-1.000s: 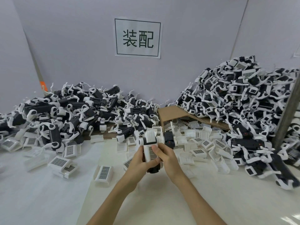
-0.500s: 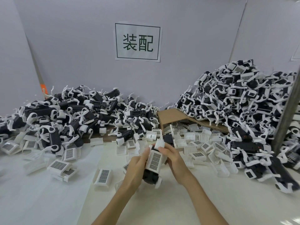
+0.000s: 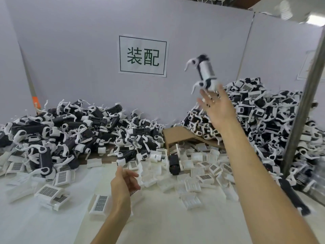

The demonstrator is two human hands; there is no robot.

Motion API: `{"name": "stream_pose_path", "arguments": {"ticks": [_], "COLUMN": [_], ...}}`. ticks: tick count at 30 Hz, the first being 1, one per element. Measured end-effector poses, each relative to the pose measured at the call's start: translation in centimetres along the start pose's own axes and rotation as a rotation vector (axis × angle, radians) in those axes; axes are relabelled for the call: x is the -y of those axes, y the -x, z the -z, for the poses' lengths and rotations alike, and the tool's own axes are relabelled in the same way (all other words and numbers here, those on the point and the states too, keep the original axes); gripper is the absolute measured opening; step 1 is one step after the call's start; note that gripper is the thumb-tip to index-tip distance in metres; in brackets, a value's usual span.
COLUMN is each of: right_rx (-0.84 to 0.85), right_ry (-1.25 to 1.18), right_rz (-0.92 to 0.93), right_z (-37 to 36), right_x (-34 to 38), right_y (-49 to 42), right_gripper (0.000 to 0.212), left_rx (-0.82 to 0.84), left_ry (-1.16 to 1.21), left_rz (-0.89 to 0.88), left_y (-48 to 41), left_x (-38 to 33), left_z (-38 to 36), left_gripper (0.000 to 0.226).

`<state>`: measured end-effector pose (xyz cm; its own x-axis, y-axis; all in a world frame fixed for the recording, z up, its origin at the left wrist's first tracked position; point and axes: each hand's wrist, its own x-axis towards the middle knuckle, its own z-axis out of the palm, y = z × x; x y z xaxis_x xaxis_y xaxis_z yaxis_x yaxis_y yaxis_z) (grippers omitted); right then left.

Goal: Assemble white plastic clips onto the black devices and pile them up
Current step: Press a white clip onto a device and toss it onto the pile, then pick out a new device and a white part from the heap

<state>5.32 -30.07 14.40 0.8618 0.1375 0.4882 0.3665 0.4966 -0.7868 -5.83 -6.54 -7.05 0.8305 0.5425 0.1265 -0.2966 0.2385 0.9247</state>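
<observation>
Right hand (image 3: 218, 108) raised, fingers spread straight, gripping nothing. Assembled device (image 3: 205, 73) airborne just above its fingertips; blur hides whether they touch. Long axis near upright, top tilted slightly left. Black body, white clip wrapped round the middle, two curved white arms sticking out left. Finished pile (image 3: 255, 117) lies beyond and below the right hand. Left hand (image 3: 123, 187) low, fingers loosely curled, empty. Judgement: next pick is the bare black device (image 3: 174, 164) among loose clips (image 3: 191, 184), ahead-right of the left hand, which is nearer.
</observation>
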Motion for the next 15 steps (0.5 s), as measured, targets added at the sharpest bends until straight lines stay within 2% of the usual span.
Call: {"name": "stream_pose_path", "arguments": {"ticks": [1,3,4,6,9,12,15], "right_rx": [-0.075,-0.081,-0.058,0.013,0.129,0.195,0.223], "right_ry": [0.021,0.294,0.434,0.660,0.842,0.979,1.056], "right_rz": [0.027,-0.031,-0.073,-0.120,-0.208,-0.381,-0.502], "right_z": [-0.1,-0.5,-0.6,-0.8,-0.3,0.6,1.4], "right_x": [1.9,4.0,4.1,3.5,0.5,-3.8,-7.9], "right_y": [-1.6,-3.4,-3.7,-3.3,-1.8,-0.6,0.1], "right_gripper": [0.078,0.087,0.083,0.060,0.036,0.036,0.045], "left_rx": [0.016,0.058,0.077,0.107,0.134,0.151,0.155], "left_ry": [-0.008,-0.033,-0.053,-0.110,-0.173,-0.197,-0.199], "left_rz": [-0.011,-0.035,-0.052,-0.099,-0.179,-0.206,-0.204], "left_y": [0.2,0.3,0.3,0.6,0.9,1.1,1.1], "left_x": [0.1,0.2,0.2,0.2,0.4,0.4,0.5], "left_z": [-0.1,-0.3,-0.4,-0.6,-0.7,-0.8,-0.9], "left_gripper": [0.063,0.063,0.063,0.063,0.060,0.058,0.058]}}
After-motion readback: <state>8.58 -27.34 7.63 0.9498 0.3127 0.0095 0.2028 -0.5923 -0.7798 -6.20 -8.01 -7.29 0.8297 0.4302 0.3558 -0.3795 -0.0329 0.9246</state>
